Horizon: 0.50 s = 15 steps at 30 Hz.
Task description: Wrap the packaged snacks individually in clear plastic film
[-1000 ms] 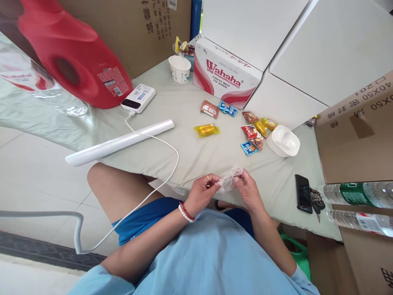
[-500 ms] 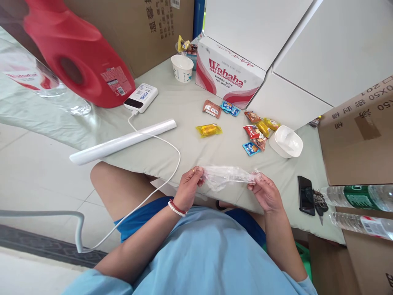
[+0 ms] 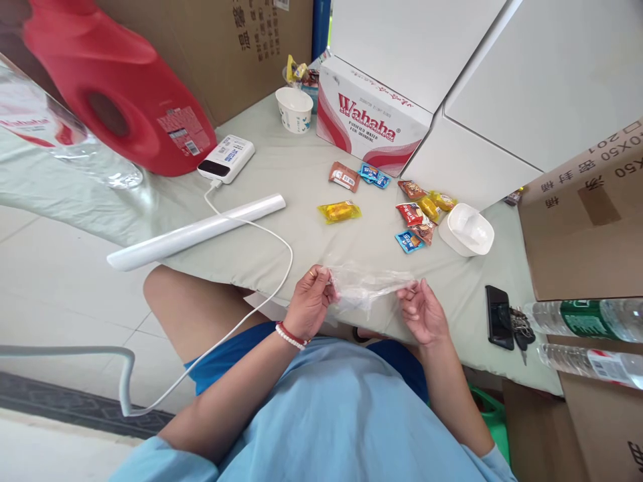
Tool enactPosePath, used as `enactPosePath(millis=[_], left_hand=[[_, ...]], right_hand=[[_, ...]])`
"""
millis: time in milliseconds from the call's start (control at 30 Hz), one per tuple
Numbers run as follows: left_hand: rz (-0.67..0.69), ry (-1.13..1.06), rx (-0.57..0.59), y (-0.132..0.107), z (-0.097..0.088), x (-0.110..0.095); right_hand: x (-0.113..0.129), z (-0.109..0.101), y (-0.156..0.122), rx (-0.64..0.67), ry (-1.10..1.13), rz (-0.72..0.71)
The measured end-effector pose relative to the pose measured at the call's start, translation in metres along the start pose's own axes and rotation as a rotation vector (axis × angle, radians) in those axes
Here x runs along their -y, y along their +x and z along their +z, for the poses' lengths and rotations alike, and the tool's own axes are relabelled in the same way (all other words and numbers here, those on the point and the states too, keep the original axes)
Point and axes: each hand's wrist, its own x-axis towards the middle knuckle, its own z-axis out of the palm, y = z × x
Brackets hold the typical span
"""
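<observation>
Left hand (image 3: 309, 304) and right hand (image 3: 424, 313) are drawing closer than half a second ago, each pinching one end of the clear plastic bag (image 3: 369, 284), which is sagging between them at lower centre, over the worktop (image 3: 281, 167) edge. Risk: thin film tearing under a tug. Bag is looking empty.

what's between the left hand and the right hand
A clear plastic bag, stretched from the left hand to the right hand, each pinching one end. The head view shows it.
</observation>
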Motion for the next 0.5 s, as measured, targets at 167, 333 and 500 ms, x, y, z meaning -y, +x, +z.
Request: enactPosePath(millis=[167, 333, 500], left_hand=[[0.193, 0.271, 0.077, -0.011, -0.001, 0.014], [0.13, 0.271, 0.126, -0.017, 0.003, 0.015], [0.065, 0.152, -0.125, 0.001, -0.005, -0.004]], right_hand=[[-0.03, 0.04, 0.003, -0.016, -0.102, 0.152], [-0.032, 0.056, 0.009, -0.108, -0.143, 0.01], [-0.014, 0.045, 0.004, -0.106, -0.061, 0.005]])
